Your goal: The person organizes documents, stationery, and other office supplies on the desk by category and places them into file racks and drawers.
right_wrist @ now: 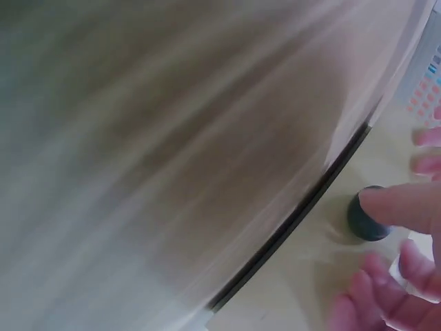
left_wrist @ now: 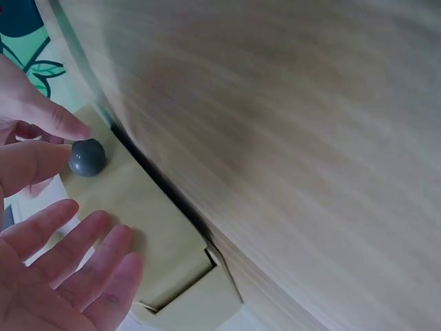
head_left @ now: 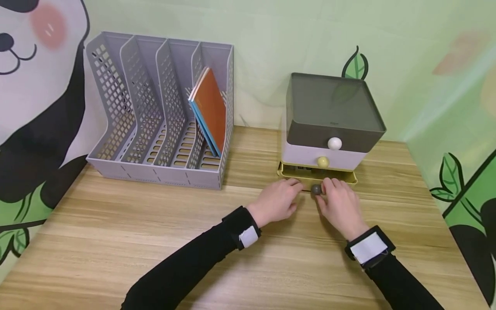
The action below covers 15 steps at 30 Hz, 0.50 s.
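Observation:
A small desktop drawer unit (head_left: 336, 103) stands at the right back, with a dark grey top tier, a pale lilac middle tier and a yellow bottom drawer (head_left: 290, 171). That bottom drawer is pulled partly out, small dark items faintly visible inside. My right hand (head_left: 342, 206) is at its round dark grey knob (head_left: 316, 190), thumb and finger pinching it. To the left of the knob is my left hand (head_left: 276, 201), fingertips at the drawer front. In the left wrist view its fingers (left_wrist: 86, 258) are spread and hold nothing.
A grey file rack (head_left: 155, 170) with several slots stands at the back left. Thin orange and blue books (head_left: 211, 112) lean in its rightmost slot. White (head_left: 335, 143) and yellow (head_left: 323, 162) knobs sit on the upper drawers. A printed backdrop surrounds the wooden table (head_left: 155, 224).

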### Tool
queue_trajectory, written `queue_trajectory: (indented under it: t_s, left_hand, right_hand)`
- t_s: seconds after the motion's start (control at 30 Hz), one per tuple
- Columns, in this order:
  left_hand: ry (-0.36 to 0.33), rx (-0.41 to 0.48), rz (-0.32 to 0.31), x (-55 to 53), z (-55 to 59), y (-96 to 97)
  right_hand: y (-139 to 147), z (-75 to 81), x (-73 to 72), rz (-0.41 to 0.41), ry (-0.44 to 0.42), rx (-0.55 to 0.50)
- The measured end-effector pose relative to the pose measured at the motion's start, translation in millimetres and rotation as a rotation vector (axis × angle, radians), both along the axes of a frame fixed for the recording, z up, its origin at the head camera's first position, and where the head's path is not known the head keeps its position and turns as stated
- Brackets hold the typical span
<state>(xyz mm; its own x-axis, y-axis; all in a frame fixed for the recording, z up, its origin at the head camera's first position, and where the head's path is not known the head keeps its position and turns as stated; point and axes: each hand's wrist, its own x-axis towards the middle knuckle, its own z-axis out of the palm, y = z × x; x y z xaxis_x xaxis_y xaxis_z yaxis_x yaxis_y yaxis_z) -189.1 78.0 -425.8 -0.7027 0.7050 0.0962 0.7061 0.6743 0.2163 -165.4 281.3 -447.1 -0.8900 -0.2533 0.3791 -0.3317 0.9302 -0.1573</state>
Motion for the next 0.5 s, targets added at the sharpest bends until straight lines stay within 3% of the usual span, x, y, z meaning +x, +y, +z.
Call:
queue_trajectory:
  t_s: [0.17, 0.5]
  left_hand:
    - [-0.027, 0.000, 0.012, -9.4, -0.6, 2.2]
    - [-0.047, -0.025, 0.041, -23.7, -3.8, 7.4]
  right_hand:
    - [2, 3.7, -3.6, -0.002, -0.121, -0.039]
    - [2, 6.1, -10.3, 0.022, -0.194, -0.060]
